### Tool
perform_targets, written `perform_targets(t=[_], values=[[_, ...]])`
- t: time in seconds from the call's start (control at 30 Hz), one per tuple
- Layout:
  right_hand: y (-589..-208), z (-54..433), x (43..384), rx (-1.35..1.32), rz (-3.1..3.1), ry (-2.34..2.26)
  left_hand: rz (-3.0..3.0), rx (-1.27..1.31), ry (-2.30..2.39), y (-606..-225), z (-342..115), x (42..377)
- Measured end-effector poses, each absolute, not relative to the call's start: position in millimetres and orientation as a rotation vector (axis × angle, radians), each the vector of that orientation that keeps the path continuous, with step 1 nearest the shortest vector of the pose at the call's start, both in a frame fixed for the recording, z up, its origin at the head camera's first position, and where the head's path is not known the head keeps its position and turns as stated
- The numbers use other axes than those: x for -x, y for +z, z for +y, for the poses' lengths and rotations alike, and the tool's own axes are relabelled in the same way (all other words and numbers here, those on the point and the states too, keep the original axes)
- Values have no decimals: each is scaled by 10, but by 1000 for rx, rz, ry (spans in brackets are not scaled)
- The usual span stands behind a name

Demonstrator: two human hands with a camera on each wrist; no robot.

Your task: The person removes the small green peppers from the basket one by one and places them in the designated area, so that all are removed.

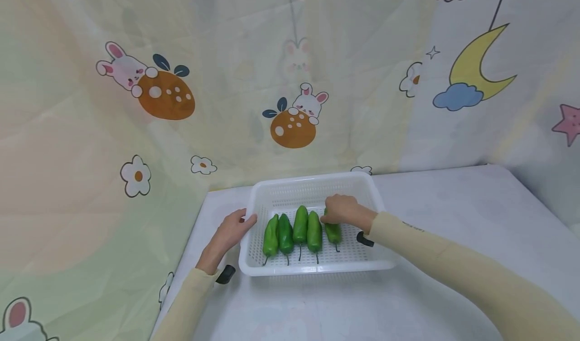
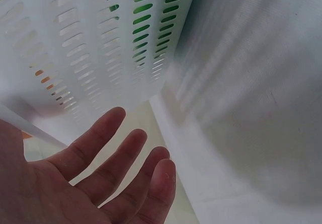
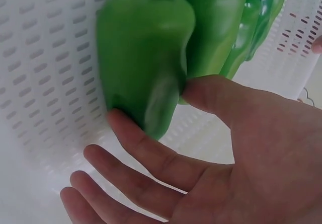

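Several green peppers [image 1: 300,225] lie side by side in a white perforated plastic basket [image 1: 317,268], stems towards the person. My right hand [image 1: 344,211] is inside the basket and pinches the far end of the rightmost green pepper [image 3: 143,48] between thumb and index finger. Its other fingers [image 3: 131,178] are spread, apart from the pepper. At the basket's left rim is my left hand [image 1: 230,230], its thumb near the rim. In the left wrist view its loosely extended fingers [image 2: 108,176] are outside the perforated wall, gripping nothing; contact with the rim is unclear.
The basket stands on a white-covered table [image 1: 444,205]. Behind it hangs a printed cloth [image 1: 235,129] with cartoon rabbits and flowers. Dark bands [image 1: 225,274] show at both wrists.
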State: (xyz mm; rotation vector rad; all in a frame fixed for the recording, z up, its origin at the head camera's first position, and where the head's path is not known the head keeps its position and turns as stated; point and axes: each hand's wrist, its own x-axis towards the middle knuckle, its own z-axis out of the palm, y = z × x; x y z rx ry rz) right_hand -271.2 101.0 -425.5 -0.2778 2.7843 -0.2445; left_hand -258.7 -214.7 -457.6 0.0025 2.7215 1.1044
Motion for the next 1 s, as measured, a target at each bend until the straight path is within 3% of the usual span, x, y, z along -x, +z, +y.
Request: perform_targets(t=[1.0], values=[[-4078, 1188, 2792, 208, 2635, -509, 2720, 13, 1120, -4588, -2171, 2579]])
